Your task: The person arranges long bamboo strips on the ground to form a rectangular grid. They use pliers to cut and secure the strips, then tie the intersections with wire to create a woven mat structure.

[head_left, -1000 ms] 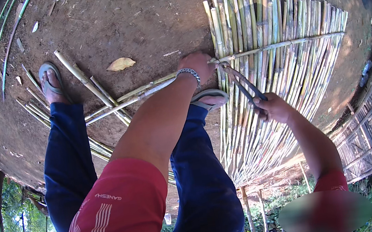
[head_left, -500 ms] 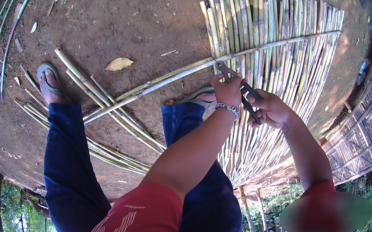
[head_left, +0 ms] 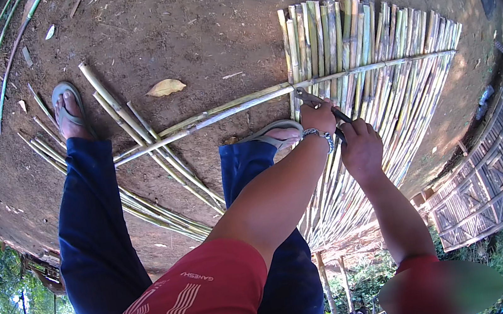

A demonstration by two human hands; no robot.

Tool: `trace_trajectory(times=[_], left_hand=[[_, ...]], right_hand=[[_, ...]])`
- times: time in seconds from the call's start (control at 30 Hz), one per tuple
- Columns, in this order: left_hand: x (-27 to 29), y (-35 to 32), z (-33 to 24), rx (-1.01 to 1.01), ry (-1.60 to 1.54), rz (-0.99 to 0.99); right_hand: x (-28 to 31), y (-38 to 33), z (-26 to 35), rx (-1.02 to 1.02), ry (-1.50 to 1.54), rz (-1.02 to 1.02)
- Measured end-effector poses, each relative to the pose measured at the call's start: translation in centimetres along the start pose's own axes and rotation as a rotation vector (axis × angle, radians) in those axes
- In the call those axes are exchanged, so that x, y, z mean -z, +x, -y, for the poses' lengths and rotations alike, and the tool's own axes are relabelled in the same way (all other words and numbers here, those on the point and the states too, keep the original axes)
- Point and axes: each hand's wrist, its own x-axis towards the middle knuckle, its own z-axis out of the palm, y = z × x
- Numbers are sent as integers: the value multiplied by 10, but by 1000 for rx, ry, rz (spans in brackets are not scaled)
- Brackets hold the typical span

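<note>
A row of thin bamboo poles [head_left: 377, 99] lies side by side on the ground at the right. Two long bamboo crosspieces [head_left: 226, 111] run from the left, and the crossing line continues over the row. Dark metal pincers [head_left: 307, 95] have their head at the row's first pole, where it meets the crosspieces. My left hand [head_left: 319, 117], with a braided bracelet at the wrist, is closed around the pincers just behind the head. My right hand [head_left: 362, 147] grips the handle end, its fingers wrapped round it. The jaws' exact bite is too small to tell.
Loose bamboo poles [head_left: 123, 120] lie under the crosspieces at the left, with more by my sandalled foot [head_left: 69, 108]. My other foot [head_left: 280, 134] is beside the row. A dry leaf [head_left: 166, 87] rests on the soil. A woven bamboo panel [head_left: 489, 179] stands at the right.
My right hand has turned, back upward, and closed over the handles, which were spread apart before. My left hand has shifted slightly right and down along with the pincers' head.
</note>
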Motion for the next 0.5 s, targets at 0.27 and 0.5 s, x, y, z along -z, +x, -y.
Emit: trace_trajectory(times=[0.27, 0.5], left_hand=[[10, -1, -9, 73, 7, 81], [14, -4, -20, 126, 44, 156]], right_hand=[[-4, -2, 6, 118, -75, -153], [6, 3, 7, 176, -122, -187]])
